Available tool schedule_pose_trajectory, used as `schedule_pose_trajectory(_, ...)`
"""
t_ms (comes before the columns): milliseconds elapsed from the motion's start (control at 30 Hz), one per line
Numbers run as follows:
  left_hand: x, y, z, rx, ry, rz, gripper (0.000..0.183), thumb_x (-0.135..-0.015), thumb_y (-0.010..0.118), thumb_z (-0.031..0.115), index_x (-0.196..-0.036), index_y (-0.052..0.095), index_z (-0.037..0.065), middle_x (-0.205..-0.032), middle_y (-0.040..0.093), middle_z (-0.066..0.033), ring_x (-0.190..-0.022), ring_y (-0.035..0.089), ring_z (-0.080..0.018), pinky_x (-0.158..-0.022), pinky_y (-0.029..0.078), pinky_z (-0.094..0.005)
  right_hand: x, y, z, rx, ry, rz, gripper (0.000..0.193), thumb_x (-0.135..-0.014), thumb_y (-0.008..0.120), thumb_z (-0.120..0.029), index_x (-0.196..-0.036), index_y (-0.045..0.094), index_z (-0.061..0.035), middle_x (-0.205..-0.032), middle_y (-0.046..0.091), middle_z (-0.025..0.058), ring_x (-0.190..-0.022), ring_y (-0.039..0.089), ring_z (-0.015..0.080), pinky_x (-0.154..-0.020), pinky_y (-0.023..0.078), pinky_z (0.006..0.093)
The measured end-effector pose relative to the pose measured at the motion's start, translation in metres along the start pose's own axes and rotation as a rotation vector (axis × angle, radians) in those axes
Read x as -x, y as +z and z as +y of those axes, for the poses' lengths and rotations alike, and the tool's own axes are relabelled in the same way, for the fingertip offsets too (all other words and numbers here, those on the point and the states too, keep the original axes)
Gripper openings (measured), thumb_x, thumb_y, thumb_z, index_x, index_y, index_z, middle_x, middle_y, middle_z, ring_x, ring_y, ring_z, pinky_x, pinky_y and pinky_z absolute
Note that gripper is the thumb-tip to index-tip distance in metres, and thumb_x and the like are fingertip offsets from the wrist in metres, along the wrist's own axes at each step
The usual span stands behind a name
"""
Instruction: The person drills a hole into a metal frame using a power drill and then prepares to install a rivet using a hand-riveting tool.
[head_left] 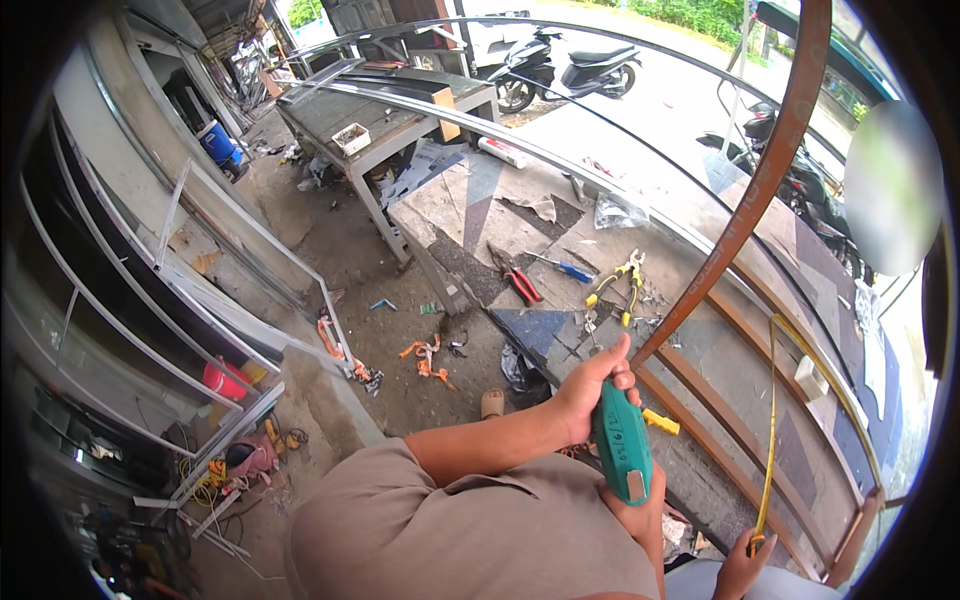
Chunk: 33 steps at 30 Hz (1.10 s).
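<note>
"How is the left hand point(580, 400) set?"

"Curled narrow against the front of a green power tool point(622, 440), thumb pointing away from the body. It seems to be gripping it."

"And the right?"

"Its forearm shows under the tool, but the hand is hidden, so I can't tell its state. The left is the one plainly at the tool's front."

"Which way does the tool lie?"

"Its long axis runs from the left hand back toward the torso."

"What's just beyond the fingers?"

"The near end of a brown bar point(745, 220), slanting away to the hand's right."

"Farther out?"

"Ahead on the desk point(425, 210), yellow-handled pliers point(636, 264); ahead and left of those, a blue screwdriver point(574, 271) and red-handled pliers point(520, 284). Well to the right, another person's hand point(740, 570) holds a yellow tape measure point(769, 450)."
</note>
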<state>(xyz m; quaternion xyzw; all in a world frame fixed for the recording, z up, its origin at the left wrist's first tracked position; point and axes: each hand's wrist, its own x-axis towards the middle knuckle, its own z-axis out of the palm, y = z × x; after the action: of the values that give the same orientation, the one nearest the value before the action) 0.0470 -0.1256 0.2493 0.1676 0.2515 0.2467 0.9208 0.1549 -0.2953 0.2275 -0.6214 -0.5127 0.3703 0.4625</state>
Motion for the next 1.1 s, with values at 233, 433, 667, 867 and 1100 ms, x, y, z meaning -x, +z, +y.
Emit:
schedule_pose_trajectory(233, -0.003, 0.002, 0.0, -0.01, -0.003, -0.007, 0.046, -0.091, 0.067, 0.056, -0.071, 0.044, 0.021, -0.062, 0.047, 0.0062, -0.067, 0.057, -0.0155, -0.081, 0.047, -0.0366, -0.001, 0.001, -0.006, -0.016, -0.014, 0.048, 0.04, -0.066, 0.071, -0.006, -0.106, 0.067, -0.0009, -0.098, 0.066, 0.0171, -0.086, 0.066, 0.0333, -0.081, 0.052, 0.0374)
schedule_pose_trajectory(433, -0.002, -0.008, 0.001, 0.033, 0.012, 0.004, 0.045, -0.092, 0.067, 0.054, -0.072, 0.044, 0.021, -0.062, 0.049, 0.0067, -0.067, 0.057, -0.015, -0.08, 0.048, -0.036, -0.005, 0.002, -0.001, 0.15, -0.135, 0.035, 0.036, -0.066, 0.076, -0.008, -0.1, 0.067, -0.0014, -0.094, 0.062, 0.0153, -0.086, 0.063, 0.0332, -0.078, 0.051, 0.0385)
schedule_pose_trajectory(667, 0.001, -0.023, 0.001, 0.107, 0.044, 0.031, 0.044, -0.092, 0.066, 0.054, -0.073, 0.044, 0.021, -0.064, 0.049, 0.0063, -0.068, 0.058, -0.0164, -0.081, 0.049, -0.036, -0.01, 0.0, -0.002, 0.113, -0.129, -0.022, 0.038, -0.066, 0.079, -0.01, -0.101, 0.067, -0.0027, -0.1, 0.063, 0.0157, -0.091, 0.063, 0.0339, -0.081, 0.051, 0.0397)
schedule_pose_trajectory(867, 0.0, -0.031, 0.001, 0.233, 0.025, 0.038, 0.043, -0.091, 0.065, 0.057, -0.072, 0.051, 0.021, -0.064, 0.055, 0.0059, -0.068, 0.06, -0.0173, -0.086, 0.049, -0.0383, -0.014, 0.001, 0.006, 0.089, -0.155, -0.027, 0.039, -0.063, 0.079, -0.01, -0.099, 0.066, -0.0029, -0.094, 0.061, 0.0158, -0.087, 0.061, 0.0358, -0.079, 0.05, 0.0409)
schedule_pose_trajectory(1100, -0.002, -0.024, 0.005, 0.242, 0.021, 0.023, 0.031, -0.09, 0.067, 0.043, -0.076, 0.057, 0.017, -0.07, 0.061, 0.0019, -0.069, 0.063, -0.019, -0.085, 0.05, -0.0387, -0.015, 0.0, 0.009, 0.051, -0.213, 0.027, 0.038, -0.067, 0.078, -0.01, -0.103, 0.066, -0.003, -0.098, 0.063, 0.0166, -0.089, 0.063, 0.0357, -0.081, 0.051, 0.0392)
